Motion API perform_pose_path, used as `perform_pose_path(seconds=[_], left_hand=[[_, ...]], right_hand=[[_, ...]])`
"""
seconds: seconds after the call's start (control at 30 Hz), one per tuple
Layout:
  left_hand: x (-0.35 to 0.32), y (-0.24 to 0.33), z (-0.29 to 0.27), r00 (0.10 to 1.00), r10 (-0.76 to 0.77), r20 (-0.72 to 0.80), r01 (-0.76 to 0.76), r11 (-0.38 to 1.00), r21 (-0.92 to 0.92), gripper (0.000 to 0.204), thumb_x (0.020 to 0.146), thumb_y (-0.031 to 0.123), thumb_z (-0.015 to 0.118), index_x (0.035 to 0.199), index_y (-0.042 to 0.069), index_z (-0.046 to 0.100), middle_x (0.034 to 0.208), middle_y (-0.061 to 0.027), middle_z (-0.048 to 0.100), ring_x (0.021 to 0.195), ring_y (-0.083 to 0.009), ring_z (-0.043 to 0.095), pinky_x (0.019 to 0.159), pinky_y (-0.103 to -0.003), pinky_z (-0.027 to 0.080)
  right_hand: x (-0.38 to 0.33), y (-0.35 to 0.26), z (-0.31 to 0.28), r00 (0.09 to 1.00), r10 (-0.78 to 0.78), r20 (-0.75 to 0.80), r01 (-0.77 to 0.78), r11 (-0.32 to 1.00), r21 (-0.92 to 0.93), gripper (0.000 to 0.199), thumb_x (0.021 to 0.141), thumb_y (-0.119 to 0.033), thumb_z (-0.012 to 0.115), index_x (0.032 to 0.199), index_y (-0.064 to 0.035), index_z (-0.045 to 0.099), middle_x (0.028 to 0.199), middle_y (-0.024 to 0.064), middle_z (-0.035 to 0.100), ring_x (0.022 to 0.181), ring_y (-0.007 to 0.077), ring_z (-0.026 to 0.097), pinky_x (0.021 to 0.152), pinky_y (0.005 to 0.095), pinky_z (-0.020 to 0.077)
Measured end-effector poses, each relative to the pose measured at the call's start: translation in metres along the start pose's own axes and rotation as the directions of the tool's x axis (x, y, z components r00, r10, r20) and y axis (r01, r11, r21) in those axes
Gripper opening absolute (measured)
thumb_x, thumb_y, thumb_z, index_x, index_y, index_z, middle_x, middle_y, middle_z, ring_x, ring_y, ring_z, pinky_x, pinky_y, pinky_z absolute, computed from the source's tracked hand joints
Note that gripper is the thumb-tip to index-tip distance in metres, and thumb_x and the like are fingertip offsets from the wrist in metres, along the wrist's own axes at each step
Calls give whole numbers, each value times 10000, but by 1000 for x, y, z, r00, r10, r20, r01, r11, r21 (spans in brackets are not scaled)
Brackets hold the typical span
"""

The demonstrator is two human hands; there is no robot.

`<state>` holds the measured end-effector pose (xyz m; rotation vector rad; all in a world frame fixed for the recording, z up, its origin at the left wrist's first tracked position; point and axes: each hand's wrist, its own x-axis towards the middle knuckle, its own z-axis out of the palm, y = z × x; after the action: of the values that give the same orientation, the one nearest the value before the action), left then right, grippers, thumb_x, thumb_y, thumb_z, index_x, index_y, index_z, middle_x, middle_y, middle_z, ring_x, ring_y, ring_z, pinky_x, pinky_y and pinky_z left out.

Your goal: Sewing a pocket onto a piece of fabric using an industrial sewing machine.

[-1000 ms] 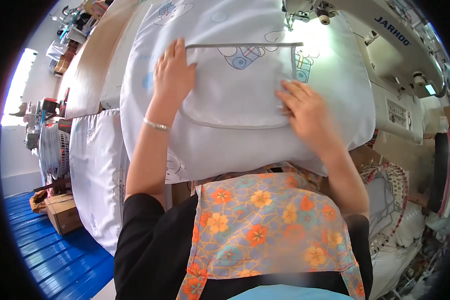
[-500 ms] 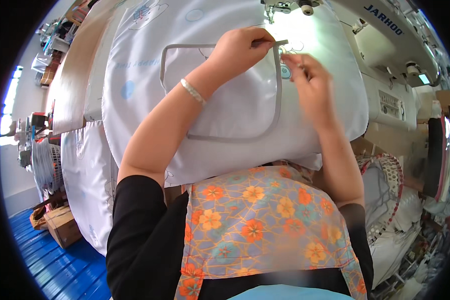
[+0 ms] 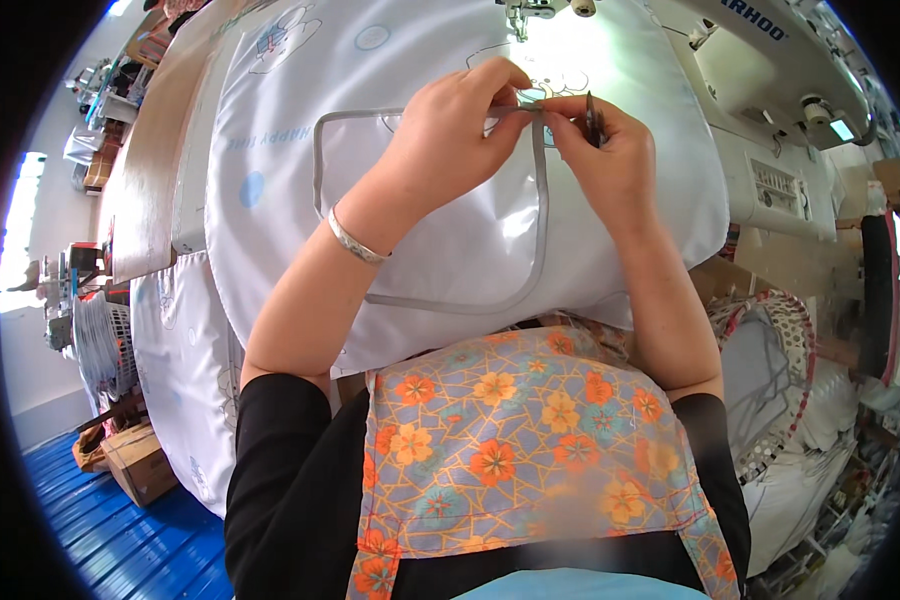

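Note:
A see-through panel with grey edging lies on a white printed cloth. My left hand is closed, thumb and fingers pinching the edging at the panel's far right corner. At that same corner my right hand meets it, thumb and forefinger pinched together on the edging. A small dark pointed tool is tucked in the right hand's curled fingers; its exact kind is partly hidden. Just beyond the hands is the sewing machine's needle and presser-foot area, brightly lit.
The sewing machine's body takes up the far right. More white cloth hangs off the table's left side. A basket with things in it stands at the right, and a cardboard box sits on the blue floor.
My right hand has come in from the right to join the left at the corner. The panel's corner and the left hand have shifted slightly left and nearer to me.

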<state>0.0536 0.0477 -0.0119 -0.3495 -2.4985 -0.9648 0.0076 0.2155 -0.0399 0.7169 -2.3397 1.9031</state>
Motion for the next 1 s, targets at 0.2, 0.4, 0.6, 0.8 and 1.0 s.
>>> perform_pose_path(seconds=[0.2, 0.4, 0.6, 0.8, 1.0], left_hand=[[-4, -8, -7, 996, 31, 89, -34, 999, 37, 122, 850, 84, 613, 961, 37, 630, 825, -135, 652, 767, -341, 613, 693, -416, 484], [10, -47, -36, 960, -193, 202, 139, 957, 253, 147, 855, 101, 615, 992, 52, 636, 856, -134, 651, 826, -345, 615, 744, -433, 489], [50, -85, -15, 939, -69, 336, -104, 875, 472, 241, 883, 87, 585, 1108, 14, 625, 1184, -127, 617, 1066, -334, 577, 902, -429, 474], [38, -95, 47, 967, 185, 174, -246, 854, 460, 314, 918, 169, 550, 1172, -11, 593, 1286, -135, 568, 1200, -290, 530, 1030, -393, 421], [44, -89, 43, 960, 149, 236, -252, 827, 503, 320, 910, 203, 551, 1143, -7, 615, 1270, -129, 574, 1199, -267, 532, 1027, -381, 420]], right_hand=[[13, -1, -10, 971, 85, 222, -78, 996, -39, 119, 865, -96, 677, 921, 4, 707, 691, -36, 585, 625, 39, 484, 578, 211, 403], [72, 19, -14, 936, 95, 339, -36, 984, -177, 170, 836, -161, 688, 909, -8, 693, 708, -20, 590, 671, 64, 502, 616, 248, 410], [133, 72, 7, 947, 129, 294, -5, 921, -388, 257, 812, -282, 645, 890, -41, 687, 705, 42, 630, 634, 148, 577, 605, 307, 459], [139, 82, 20, 970, -20, 243, 177, 741, -647, 212, 862, -279, 629, 933, -83, 671, 810, 83, 698, 746, 215, 670, 675, 318, 515], [115, 86, -1, 827, -376, 417, 561, 530, -636, 255, 824, -147, 633, 1074, -136, 681, 908, 95, 678, 739, 298, 651, 646, 376, 528]])
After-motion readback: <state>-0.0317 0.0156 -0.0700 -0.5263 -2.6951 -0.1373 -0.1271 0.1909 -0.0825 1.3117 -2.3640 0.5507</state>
